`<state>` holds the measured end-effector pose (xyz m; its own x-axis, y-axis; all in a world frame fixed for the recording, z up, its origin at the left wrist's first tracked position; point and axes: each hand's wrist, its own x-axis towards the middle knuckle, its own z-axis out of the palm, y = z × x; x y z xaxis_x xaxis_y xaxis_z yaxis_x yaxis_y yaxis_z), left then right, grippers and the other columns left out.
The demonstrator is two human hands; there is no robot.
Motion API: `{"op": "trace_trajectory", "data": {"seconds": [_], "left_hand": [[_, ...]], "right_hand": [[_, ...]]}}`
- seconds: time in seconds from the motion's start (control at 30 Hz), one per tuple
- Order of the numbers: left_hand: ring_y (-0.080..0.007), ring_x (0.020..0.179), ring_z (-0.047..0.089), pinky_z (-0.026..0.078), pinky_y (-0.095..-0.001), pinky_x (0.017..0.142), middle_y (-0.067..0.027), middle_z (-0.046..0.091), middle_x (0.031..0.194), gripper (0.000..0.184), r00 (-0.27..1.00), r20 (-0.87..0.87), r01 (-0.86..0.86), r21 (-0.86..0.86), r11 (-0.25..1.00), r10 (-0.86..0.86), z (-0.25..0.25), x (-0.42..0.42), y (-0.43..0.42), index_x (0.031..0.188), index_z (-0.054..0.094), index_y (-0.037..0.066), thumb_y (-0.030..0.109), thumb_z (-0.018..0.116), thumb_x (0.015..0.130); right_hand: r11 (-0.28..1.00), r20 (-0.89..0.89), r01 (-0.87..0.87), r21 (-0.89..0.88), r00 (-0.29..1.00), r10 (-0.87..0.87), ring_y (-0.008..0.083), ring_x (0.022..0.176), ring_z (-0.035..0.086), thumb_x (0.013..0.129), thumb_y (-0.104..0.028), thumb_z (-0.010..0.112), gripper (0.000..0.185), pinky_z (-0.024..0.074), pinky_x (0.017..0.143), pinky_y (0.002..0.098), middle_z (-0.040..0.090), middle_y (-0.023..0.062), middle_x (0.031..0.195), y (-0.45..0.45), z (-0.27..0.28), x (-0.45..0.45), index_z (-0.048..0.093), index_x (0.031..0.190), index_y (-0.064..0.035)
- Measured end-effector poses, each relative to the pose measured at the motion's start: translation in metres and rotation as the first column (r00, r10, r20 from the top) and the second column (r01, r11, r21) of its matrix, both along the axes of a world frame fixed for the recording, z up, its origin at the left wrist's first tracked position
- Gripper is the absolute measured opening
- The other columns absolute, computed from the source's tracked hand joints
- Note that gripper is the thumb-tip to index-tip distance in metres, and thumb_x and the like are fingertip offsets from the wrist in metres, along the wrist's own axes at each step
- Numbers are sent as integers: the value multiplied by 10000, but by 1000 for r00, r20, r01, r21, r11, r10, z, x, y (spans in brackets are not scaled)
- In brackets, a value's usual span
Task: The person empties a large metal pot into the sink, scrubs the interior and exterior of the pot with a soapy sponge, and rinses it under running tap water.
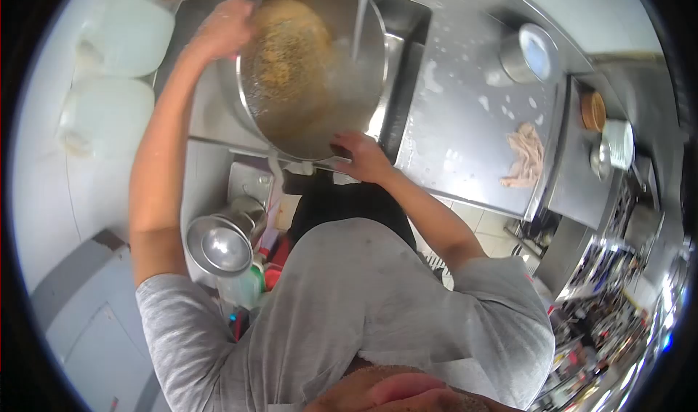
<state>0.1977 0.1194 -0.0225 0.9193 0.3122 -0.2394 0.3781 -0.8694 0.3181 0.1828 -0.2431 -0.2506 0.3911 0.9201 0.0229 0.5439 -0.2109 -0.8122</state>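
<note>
A large round metal pot (349, 114) stands over the sink, tilted somewhat, with brownish, cloudy liquid inside. Grainy matter and foam gather at its upper left. From the tap (361, 12) a stream falls into the pot near its right side. My left hand (231, 28) is wrapped round the rim at the upper left, its fingertips partly blurred. At the near rim, my right hand (361, 156) holds the edge, its thumb and fingers on either side of the wall.
A small metal pot (528, 54) and a crumpled cloth (525, 156) lie on the wet steel counter (458, 121). White containers (123, 37) stand at the left. Metal bowls (220, 245) are below left. Shelves with dishes are at the right.
</note>
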Motion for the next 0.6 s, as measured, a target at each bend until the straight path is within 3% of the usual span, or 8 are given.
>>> {"op": "trace_trajectory", "data": {"seconds": [0.1,0.13,0.23,0.33,0.37,0.47,0.53,0.6], "left_hand": [[-447,786,644,525,-499,700,-298,628,984,289,856,239,354,377,856,-459,-18,3,43,1016,614,-93,97,516,822],[-369,651,657,512,-450,541,-262,645,899,337,999,-22,43,-71,997,-44,29,8,-2,1081,619,-96,67,504,808],[-200,429,549,426,-349,419,-148,630,713,301,981,117,157,4,988,-156,23,14,30,1055,652,-50,98,540,818],[-107,444,417,357,-293,383,19,444,635,74,996,27,-78,-307,949,91,-6,15,95,882,530,89,155,501,900],[-81,440,367,306,-274,373,39,424,632,82,999,-41,-37,-359,933,24,-25,21,135,885,529,116,173,497,934],[-59,730,484,424,-228,665,55,507,799,118,995,60,98,-654,750,-77,-87,25,240,1028,574,107,95,501,937],[-97,829,518,467,-274,813,25,533,943,343,997,30,-36,-665,746,75,-83,10,219,1253,562,54,143,564,922],[-112,884,565,468,-281,830,-3,620,1040,400,994,-3,-86,-676,732,113,-74,-7,187,1287,563,40,142,600,901]], "right_hand": [[997,-96,-64,-32,994,60,325,1109,591,758,-295,767,380,473,952,437,658,140,1070,16,6,1,688,1070,-91],[999,-67,-31,20,997,33,327,1071,600,756,-310,771,382,486,916,431,657,138,1046,13,2,-8,687,1048,-79],[988,46,93,127,994,-100,327,951,622,753,-381,778,389,518,817,420,652,124,943,2,7,-17,684,951,-58],[944,220,301,138,920,-325,328,805,634,751,-528,752,463,519,705,435,625,102,776,-25,90,-23,668,778,-74],[931,315,335,144,876,-364,332,750,634,748,-597,733,524,511,652,446,607,96,718,-34,112,-22,651,712,-81],[919,344,355,173,852,-394,327,711,629,722,-736,654,646,467,561,453,605,90,686,-48,176,-18,631,678,-92],[918,379,350,185,837,-395,321,707,631,712,-761,635,666,454,544,442,619,81,681,-60,215,-22,630,666,-97],[926,428,342,162,821,-378,318,693,631,700,-773,630,673,449,537,430,625,68,664,-76,252,-31,629,651,-101]]}}
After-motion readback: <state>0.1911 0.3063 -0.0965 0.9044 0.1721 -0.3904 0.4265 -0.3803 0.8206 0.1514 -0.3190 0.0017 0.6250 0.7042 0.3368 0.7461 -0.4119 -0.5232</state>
